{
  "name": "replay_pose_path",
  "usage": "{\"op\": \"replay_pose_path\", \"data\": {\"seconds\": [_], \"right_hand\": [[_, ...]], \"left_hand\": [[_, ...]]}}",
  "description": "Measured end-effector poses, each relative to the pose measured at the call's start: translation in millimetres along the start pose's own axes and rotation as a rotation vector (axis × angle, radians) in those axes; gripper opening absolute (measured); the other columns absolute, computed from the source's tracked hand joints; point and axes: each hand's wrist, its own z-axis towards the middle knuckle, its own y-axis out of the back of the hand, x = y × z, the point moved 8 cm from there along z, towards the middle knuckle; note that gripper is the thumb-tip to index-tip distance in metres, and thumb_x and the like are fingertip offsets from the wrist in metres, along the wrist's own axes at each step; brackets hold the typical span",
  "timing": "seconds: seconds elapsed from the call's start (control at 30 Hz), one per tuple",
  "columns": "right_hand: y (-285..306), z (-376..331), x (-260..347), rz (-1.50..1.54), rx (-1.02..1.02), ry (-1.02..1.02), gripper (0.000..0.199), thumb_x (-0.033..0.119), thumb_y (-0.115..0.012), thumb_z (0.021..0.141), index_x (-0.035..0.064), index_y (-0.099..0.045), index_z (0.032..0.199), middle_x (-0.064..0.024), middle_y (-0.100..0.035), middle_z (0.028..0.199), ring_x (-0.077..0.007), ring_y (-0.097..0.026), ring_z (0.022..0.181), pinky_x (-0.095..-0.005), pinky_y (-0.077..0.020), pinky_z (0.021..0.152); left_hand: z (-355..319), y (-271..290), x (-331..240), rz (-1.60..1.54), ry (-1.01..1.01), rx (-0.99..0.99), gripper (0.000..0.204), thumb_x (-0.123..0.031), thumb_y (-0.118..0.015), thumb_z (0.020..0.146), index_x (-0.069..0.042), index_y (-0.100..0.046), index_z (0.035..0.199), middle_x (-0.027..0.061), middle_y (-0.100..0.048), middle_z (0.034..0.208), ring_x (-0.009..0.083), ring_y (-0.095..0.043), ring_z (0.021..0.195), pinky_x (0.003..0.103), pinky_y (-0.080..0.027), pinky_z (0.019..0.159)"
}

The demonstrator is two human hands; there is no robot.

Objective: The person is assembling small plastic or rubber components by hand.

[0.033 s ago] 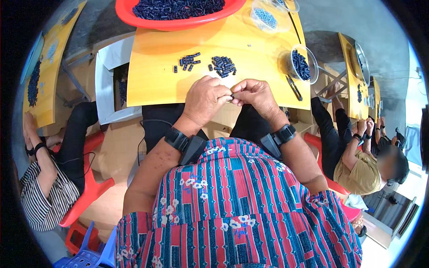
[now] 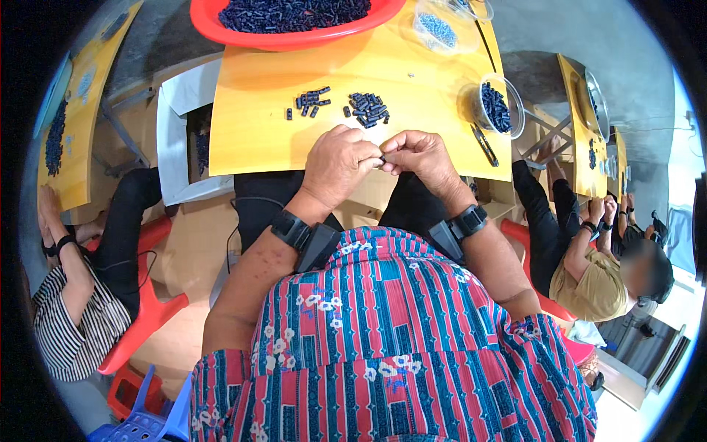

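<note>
1. Over at left, a red chair (image 2: 151,309) is filled by a co-worker (image 2: 81,291) in a striped shirt (image 2: 85,342)!
2. Low down, a blue chair (image 2: 136,427) is cut off at the edge.
3. And at right, a tan shirt (image 2: 589,280) is worn by another person (image 2: 541,250).

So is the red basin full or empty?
Not empty: the red basin holds a broad heap of small dark pieces; its far side is cropped.

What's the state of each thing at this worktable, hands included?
Left hand: pinching a small dark piece.
Right hand: pinching it too.
Loose dark pieces: in two clusters.
Red basin: heaped with dark pieces.
Near clear tub: open, holding dark pieces.
Far clear tub: holding blue-grey bits.
Slim dark tool: lying flat.
White box: open.
</note>
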Motion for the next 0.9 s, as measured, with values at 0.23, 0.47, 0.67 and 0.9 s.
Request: {"op": "replay_pose_path", "data": {"seconds": [0.23, 0.47, 0.67, 0.9], "right_hand": [[-3.8, 0.2, -0.4, -0.037, 0.006, 0.029, 0.010, 0.000, -0.068, 0.091, 0.0004, -0.070, 0.101, -0.0047, -0.071, 0.087, -0.0112, -0.070, 0.076, -0.0244, -0.0573, 0.070], [-5.4, 1.9, -1.6, -0.023, -0.022, 0.029, 0.007, 0.001, -0.069, 0.089, 0.0018, -0.069, 0.097, -0.0038, -0.071, 0.086, -0.0108, -0.070, 0.075, -0.0245, -0.0572, 0.070], [-5.7, 0.9, 2.7, -0.041, -0.044, 0.045, 0.006, 0.002, -0.070, 0.088, 0.0022, -0.069, 0.094, -0.0039, -0.071, 0.083, -0.0106, -0.069, 0.072, -0.0246, -0.0564, 0.068], [0.9, 0.3, 4.4, 0.057, -0.126, 0.013, 0.004, 0.002, -0.069, 0.089, 0.0026, -0.068, 0.093, -0.0044, -0.070, 0.081, -0.0097, -0.066, 0.068, -0.0235, -0.0544, 0.062]], "left_hand": [[-1.5, -2.0, 1.5, -0.001, -0.007, -0.011, 0.010, -0.019, -0.077, 0.071, -0.012, -0.071, 0.076, 0.0044, -0.062, 0.078, 0.0274, -0.060, 0.081, 0.041, -0.051, 0.073], [-1.4, -1.5, 2.4, -0.026, -0.006, -0.023, 0.011, -0.016, -0.079, 0.070, -0.011, -0.072, 0.077, 0.0047, -0.065, 0.079, 0.0281, -0.061, 0.080, 0.041, -0.050, 0.073], [1.1, -0.4, -2.1, -0.009, -0.041, -0.022, 0.009, -0.015, -0.077, 0.072, -0.011, -0.071, 0.077, 0.0044, -0.065, 0.080, 0.0281, -0.061, 0.081, 0.041, -0.050, 0.074], [-0.4, -0.2, -3.8, 0.013, 0.021, -0.002, 0.009, -0.018, -0.075, 0.075, -0.011, -0.070, 0.079, 0.0057, -0.062, 0.078, 0.0291, -0.060, 0.082, 0.042, -0.049, 0.075]]}}
